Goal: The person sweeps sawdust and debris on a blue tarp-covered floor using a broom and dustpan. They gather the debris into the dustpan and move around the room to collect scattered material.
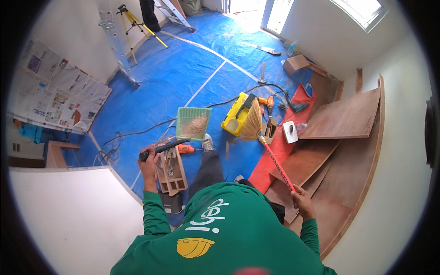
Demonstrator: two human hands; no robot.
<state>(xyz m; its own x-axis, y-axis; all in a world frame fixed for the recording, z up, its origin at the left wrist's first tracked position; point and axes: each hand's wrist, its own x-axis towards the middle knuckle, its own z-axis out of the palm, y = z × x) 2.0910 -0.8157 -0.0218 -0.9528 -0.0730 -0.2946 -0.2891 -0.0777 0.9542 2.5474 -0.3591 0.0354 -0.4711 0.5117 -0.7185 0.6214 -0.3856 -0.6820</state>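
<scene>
My left hand grips the black handle of a green plastic dustpan. A pile of sawdust or wood shavings lies in the pan, which is held out above the blue floor sheet. In my right hand is the red handle of a straw broom. The broom's bristles point up and away from me, beside a yellow toolbox. Under my left forearm stands a wooden tool tray with tools in it.
Plywood sheets lean and lie along the right wall. Orange drills, a green power tool, a hammer and a handsaw lie about. Black cords cross the floor. A yellow tripod and a ladder stand far left.
</scene>
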